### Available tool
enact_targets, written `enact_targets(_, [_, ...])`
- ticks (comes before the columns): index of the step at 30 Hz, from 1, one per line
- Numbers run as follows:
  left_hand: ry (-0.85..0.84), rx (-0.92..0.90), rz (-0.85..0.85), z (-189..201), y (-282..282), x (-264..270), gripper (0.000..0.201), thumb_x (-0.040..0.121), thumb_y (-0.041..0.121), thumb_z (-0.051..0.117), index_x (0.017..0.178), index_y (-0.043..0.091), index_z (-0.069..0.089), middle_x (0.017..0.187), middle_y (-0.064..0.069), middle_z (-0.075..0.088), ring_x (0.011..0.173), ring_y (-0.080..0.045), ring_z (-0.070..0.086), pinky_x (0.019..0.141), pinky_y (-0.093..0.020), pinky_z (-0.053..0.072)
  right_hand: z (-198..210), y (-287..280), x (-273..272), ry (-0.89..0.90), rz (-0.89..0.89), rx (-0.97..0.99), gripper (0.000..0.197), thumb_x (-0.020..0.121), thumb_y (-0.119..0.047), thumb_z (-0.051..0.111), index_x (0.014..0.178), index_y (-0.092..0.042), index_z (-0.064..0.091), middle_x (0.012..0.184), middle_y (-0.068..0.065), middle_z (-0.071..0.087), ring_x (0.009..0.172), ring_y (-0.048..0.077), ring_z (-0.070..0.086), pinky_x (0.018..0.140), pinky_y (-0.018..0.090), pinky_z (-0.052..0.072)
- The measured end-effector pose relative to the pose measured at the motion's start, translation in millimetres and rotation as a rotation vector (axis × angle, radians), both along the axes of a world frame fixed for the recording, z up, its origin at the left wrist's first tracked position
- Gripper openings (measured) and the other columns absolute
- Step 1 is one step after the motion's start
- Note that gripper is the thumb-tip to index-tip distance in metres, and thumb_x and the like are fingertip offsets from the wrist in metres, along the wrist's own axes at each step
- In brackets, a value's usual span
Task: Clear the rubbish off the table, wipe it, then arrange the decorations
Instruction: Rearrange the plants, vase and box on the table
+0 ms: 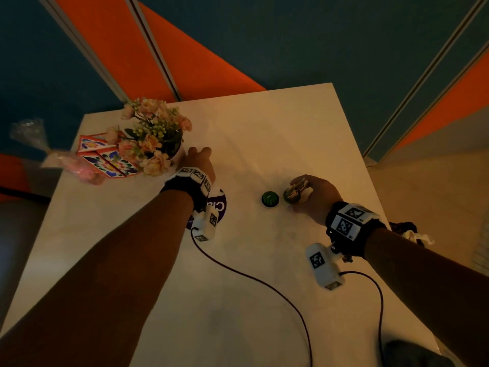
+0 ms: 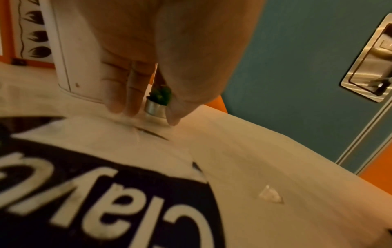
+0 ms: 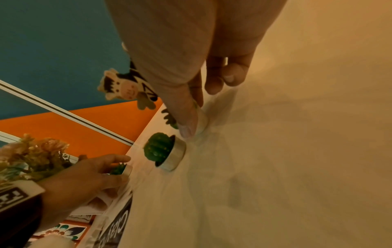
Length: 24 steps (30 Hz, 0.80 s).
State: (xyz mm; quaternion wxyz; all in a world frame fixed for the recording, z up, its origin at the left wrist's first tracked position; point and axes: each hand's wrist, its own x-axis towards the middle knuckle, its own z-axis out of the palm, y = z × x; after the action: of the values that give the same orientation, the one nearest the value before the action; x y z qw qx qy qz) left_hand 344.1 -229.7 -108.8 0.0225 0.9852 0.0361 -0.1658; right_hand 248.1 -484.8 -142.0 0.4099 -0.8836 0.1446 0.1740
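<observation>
On the white table [image 1: 277, 133] a flower pot [image 1: 152, 136] stands at the far left beside patterned tiles [image 1: 111, 161]. My left hand [image 1: 198, 157] is just right of the pot. Its thumb and fingers [image 2: 127, 100] point down and close on a small cactus candle [image 2: 158, 104] [image 3: 119, 169] that stands on the table. My right hand [image 1: 301, 192] grips a second cactus candle [image 1: 291, 196] [image 3: 200, 122], thumb on its metal cup, and a cow figure [image 3: 125, 89] sticks out past the thumb. A third cactus candle [image 1: 270, 199] [image 3: 163, 151] stands free just left of it.
A dark round label with white letters [image 1: 218, 205] [image 2: 106, 193] lies on the table under my left wrist. A clear plastic wrapper [image 1: 29, 133] and a pink thing [image 1: 76, 168] sit off the left edge. A small clear scrap [image 2: 269, 195] lies on the table. Wrist cables [image 1: 264, 282] trail over the near half.
</observation>
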Motion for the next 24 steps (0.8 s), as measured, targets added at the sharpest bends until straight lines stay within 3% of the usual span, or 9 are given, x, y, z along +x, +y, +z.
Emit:
enact_targets(4, [-0.041,-0.016,0.013,-10,-2,1,0.047,0.087,0.006,0.053,0.131,0.021,0.047,0.133,-0.015,0.038,0.119,-0.042,0.044,0.097,-0.049,0.044,-1,1,-1,-0.018,0.014,-0.024,0.053,0.069,-0.017,0.083,0.117,-0.021,0.062,0.123,0.006,0.06,0.116,0.026,0.054,0.089,0.026,0.04])
enact_targets(8, [-0.146,-0.117,-0.044,-16,-2,-13,0.033,0.09,0.006,0.05,0.121,0.018,0.053,0.124,-0.014,0.044,0.107,-0.041,0.052,0.085,-0.044,0.047,-2,3,-2,-0.018,0.009,-0.041,0.054,0.072,-0.02,0.081,0.121,-0.019,0.06,0.126,0.007,0.059,0.119,0.027,0.053,0.093,0.028,0.04])
enact_targets(11, [-0.151,-0.266,-0.087,-15,-14,-39,0.045,0.09,0.017,0.056,0.134,0.023,0.045,0.133,-0.007,0.046,0.117,-0.033,0.051,0.094,-0.042,0.048,0,6,-2,-0.008,0.012,-0.048,0.06,0.071,-0.023,0.081,0.126,-0.017,0.058,0.129,0.006,0.058,0.121,0.026,0.052,0.098,0.031,0.042])
enact_targets(13, [-0.12,-0.32,-0.135,-14,-23,-59,0.054,0.088,0.022,0.059,0.139,0.027,0.039,0.136,-0.002,0.047,0.122,-0.027,0.049,0.1,-0.04,0.045,1,7,-2,-0.013,0.012,-0.041,0.053,0.072,-0.021,0.081,0.12,-0.018,0.06,0.126,0.006,0.059,0.118,0.027,0.053,0.097,0.033,0.043])
enact_targets(15, [-0.099,-0.35,-0.189,-16,-31,-77,0.058,0.087,0.023,0.06,0.14,0.027,0.037,0.135,-0.001,0.049,0.122,-0.023,0.048,0.1,-0.038,0.045,2,7,-3,-0.016,0.019,-0.043,0.049,0.072,-0.02,0.08,0.118,-0.019,0.061,0.125,0.006,0.059,0.117,0.027,0.053,0.097,0.034,0.044])
enact_targets(18, [-0.073,-0.35,-0.249,-19,-39,-92,0.061,0.085,0.02,0.06,0.141,0.026,0.036,0.134,0.0,0.049,0.122,-0.022,0.046,0.1,-0.04,0.045,1,6,-3,-0.004,0.022,-0.068,0.06,0.072,-0.025,0.081,0.126,-0.019,0.057,0.131,0.006,0.057,0.122,0.028,0.051,0.101,0.036,0.044])
enact_targets(24, [-0.064,-0.306,-0.235,-18,-49,-91,0.064,0.084,0.017,0.062,0.141,0.024,0.034,0.135,-0.001,0.049,0.123,-0.024,0.045,0.098,-0.042,0.045,1,6,-4,-0.021,0.008,-0.079,0.06,0.07,-0.023,0.081,0.125,-0.018,0.058,0.129,0.007,0.058,0.119,0.028,0.053,0.099,0.036,0.045])
